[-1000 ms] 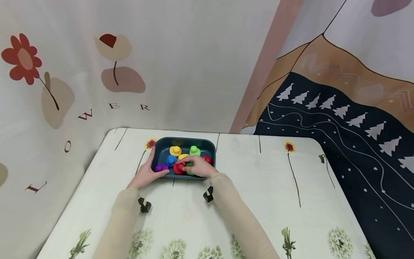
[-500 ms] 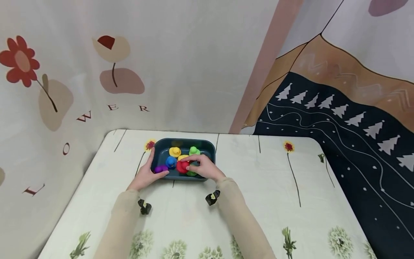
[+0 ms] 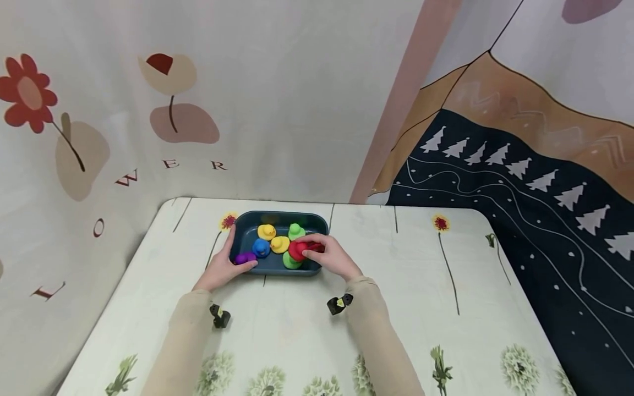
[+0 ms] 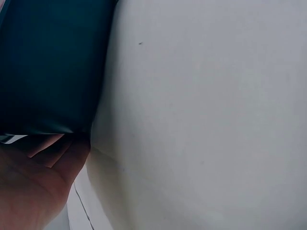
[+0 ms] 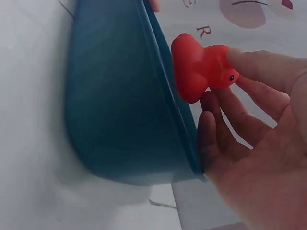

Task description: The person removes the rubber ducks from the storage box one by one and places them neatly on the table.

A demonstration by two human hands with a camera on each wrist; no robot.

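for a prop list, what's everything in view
tub: 1, teal, on tablecloth
ducks: 2, yellow, tub middle and back left
ducks: 2, green, right half
duck: 1, blue, left half
duck: at least 1, purple, front left
duck: at least 1, red, right half
tablecloth: 1, white, under tub
backdrop: 1 or more, pale and navy, behind
cameras: 2, black, at wrists
left hand: 1, gripping tub
right hand: 1, gripping red duck
sleeves: 2, beige, on arms

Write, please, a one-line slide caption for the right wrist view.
The right hand pinches a red toy duck near the rim of a teal tub.
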